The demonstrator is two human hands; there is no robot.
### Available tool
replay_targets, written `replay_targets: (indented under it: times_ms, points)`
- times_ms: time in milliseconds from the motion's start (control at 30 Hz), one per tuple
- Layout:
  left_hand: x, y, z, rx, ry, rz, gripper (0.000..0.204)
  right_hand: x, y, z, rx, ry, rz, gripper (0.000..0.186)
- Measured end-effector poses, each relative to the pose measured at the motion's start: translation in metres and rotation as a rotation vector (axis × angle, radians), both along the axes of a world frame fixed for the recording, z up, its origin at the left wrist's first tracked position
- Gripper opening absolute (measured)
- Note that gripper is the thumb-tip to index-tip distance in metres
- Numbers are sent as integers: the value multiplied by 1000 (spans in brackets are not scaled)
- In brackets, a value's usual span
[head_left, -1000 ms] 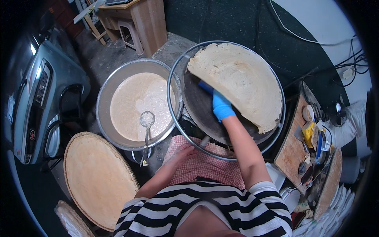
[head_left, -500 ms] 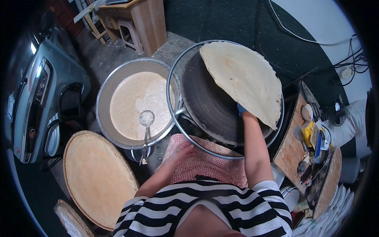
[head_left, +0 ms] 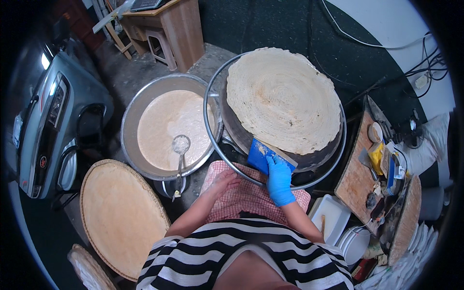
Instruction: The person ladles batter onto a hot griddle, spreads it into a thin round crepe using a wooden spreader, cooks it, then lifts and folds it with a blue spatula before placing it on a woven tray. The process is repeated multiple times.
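A broad, thin round pancake (head_left: pixel 285 99) lies on the dark round griddle (head_left: pixel 232 116), covering most of it, with a crescent of bare plate showing at its near left. In a blue glove, my right hand (head_left: pixel 279 181) grips a blue flat scraper (head_left: pixel 263 155), which is held over the griddle's near edge beside the pancake's rim. My left hand (head_left: pixel 224 182) is bare, rests against the red-checked apron (head_left: pixel 241 193) just outside the metal ring (head_left: pixel 207 121), and holds nothing; its fingers are loosely stretched.
Left of the griddle stands a large metal pot (head_left: pixel 128 140) of pale batter with a ladle (head_left: pixel 181 145) in it. A round woven tray (head_left: pixel 121 217) lies at lower left, near a parked scooter (head_left: pixel 72 111). A wooden board (head_left: pixel 355 179) with small items is at right.
The pancake, half lifted and folded over my right hand before, now lies flat on the griddle. My right hand has drawn back toward me, and the blue scraper now shows in it.
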State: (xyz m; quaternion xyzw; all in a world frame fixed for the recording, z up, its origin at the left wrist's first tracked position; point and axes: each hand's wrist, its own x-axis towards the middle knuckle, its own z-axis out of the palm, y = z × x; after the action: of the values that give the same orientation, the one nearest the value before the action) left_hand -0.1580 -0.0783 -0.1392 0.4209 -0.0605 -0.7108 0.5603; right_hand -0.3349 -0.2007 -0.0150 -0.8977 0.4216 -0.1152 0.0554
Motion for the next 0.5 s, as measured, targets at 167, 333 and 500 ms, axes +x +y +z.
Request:
replay_targets:
  times_ms: [167, 333, 500]
  points:
    - [-2, 0, 0, 2, -51, 1, 22, 5, 16, 3, 88, 51, 2, 39]
    - [0, -1, -7, -4, -3, -20, 25, 6, 24, 3, 157, 73, 21, 41]
    - [-11, -1, 0, -2, -270, 68, 17, 3, 29, 5, 47, 80, 77, 44]
